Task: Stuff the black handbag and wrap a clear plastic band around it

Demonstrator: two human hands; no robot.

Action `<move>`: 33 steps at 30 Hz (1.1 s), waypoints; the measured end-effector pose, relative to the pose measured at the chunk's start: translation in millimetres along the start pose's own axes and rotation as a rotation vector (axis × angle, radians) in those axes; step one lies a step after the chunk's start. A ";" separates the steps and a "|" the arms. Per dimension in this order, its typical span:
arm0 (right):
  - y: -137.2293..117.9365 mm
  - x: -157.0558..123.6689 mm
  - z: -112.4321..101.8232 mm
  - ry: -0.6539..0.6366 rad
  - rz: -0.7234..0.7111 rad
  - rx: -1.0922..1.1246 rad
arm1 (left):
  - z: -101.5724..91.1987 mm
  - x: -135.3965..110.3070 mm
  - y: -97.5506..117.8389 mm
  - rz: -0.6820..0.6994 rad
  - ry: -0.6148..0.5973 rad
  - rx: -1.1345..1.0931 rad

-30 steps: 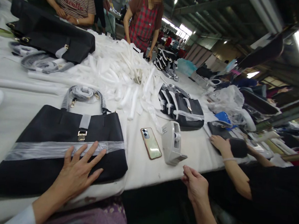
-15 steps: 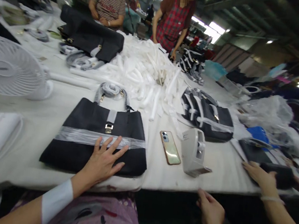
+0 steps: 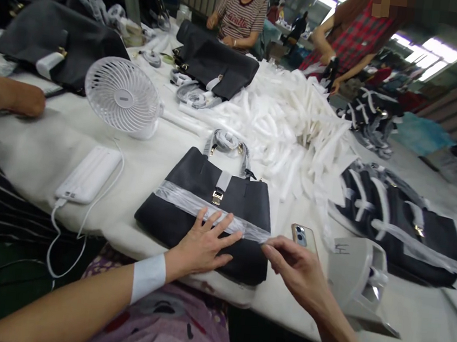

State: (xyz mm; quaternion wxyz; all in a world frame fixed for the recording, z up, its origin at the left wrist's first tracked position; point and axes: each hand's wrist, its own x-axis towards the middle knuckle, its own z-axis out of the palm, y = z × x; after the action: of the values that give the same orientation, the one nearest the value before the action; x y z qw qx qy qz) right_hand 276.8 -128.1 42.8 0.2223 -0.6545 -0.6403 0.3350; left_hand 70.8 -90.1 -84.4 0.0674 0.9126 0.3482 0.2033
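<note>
A black handbag lies flat on the white-covered table, its wrapped handles pointing away from me. A clear plastic band runs across its front, below a gold clasp. My left hand rests on the bag with fingers spread, the fingertips on the band. At the bag's right edge, my right hand has thumb and finger pinched together against the end of the band. Whatever sits in that pinch is too small to make out. Just beyond this hand lies a phone, partly covered by it.
To the right stands a grey tape dispenser, with wrapped black bags behind it. White wrapping strips are heaped at the back. On the left are a fan, a power bank and a co-worker's hand.
My right hand has come from the table's front edge up to the bag's right side. My left hand stays on the bag. The view has swung left.
</note>
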 end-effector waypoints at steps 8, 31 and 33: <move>20.0 69.5 27.2 -0.212 -0.041 -0.311 | -2.5 1.6 -3.1 0.010 -0.015 -0.015; 18.9 78.5 34.4 -0.140 0.176 -0.583 | -2.5 0.9 -3.6 0.058 -0.039 -0.036; 19.6 77.6 34.0 -0.127 0.189 -0.557 | -3.3 1.6 -3.5 0.054 -0.037 -0.031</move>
State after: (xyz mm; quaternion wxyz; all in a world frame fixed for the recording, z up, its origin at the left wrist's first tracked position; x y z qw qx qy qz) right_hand 262.3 -57.8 -6.3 -0.0386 -0.7245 -0.6566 0.2060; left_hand 68.4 -86.4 -81.8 0.0823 0.9241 0.3190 0.1936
